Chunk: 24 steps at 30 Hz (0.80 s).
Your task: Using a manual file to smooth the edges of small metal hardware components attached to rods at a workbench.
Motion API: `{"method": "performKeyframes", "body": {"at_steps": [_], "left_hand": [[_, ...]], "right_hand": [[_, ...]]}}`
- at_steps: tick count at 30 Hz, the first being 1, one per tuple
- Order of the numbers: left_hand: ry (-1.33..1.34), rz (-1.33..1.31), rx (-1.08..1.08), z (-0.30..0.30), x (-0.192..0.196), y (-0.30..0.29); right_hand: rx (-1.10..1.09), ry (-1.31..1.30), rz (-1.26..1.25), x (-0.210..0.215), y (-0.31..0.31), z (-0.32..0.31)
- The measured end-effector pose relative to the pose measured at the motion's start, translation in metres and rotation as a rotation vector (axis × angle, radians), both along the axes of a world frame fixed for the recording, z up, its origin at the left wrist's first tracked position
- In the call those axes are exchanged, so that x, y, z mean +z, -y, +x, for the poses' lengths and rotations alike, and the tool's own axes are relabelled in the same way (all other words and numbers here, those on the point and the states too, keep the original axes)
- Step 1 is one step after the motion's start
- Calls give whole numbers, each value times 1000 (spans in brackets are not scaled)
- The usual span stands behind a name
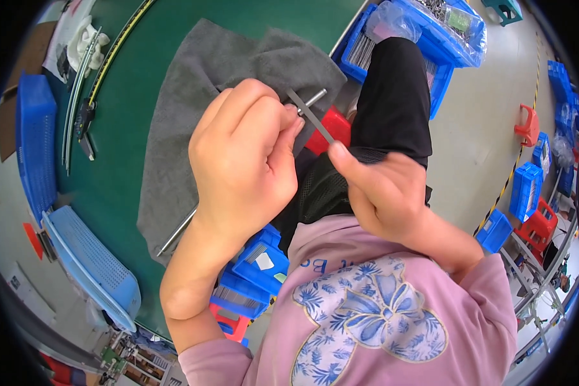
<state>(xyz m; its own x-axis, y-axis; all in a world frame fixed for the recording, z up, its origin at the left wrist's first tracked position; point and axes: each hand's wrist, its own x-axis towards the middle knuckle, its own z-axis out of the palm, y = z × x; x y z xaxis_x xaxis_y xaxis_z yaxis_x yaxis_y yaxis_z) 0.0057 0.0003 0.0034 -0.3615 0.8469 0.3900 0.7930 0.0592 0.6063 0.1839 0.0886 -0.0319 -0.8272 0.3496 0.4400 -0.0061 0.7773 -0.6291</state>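
My left hand (244, 145) is closed around a thin, shiny metal rod (179, 230). One end of the rod pokes out past the fingertips, and the other slants down behind my forearm over a grey cloth (174, 148). In my right hand (386, 190) is a narrow, flat grey file (316, 123), gripped at its near end with the thumb along it. The file crosses the rod close to my left fingertips; whether the two touch I cannot tell. The cloth lies rumpled on a green table (125, 116) beneath my left hand.
On the table's left lie long thin rods (73, 109) and a caliper (85, 119). Blue baskets (90, 264) line its far left edge. Blue bins (441, 83) holding metal parts stand beyond my leg. A red stool (330, 130) is partly hidden beside my knee.
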Motion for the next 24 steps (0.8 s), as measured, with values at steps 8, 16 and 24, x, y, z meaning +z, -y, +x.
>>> {"method": "performKeyframes", "body": {"at_steps": [8,16,24], "left_hand": [[21,10,2,-2,-1,0],[14,8,5,-2,1,0],[3,30,11,-1,1,-1]], "right_hand": [[29,-70,25,-33,3,1],[-3,-152,50,-32,3,-14],[-3,-155,33,-19,-4,-26]]}}
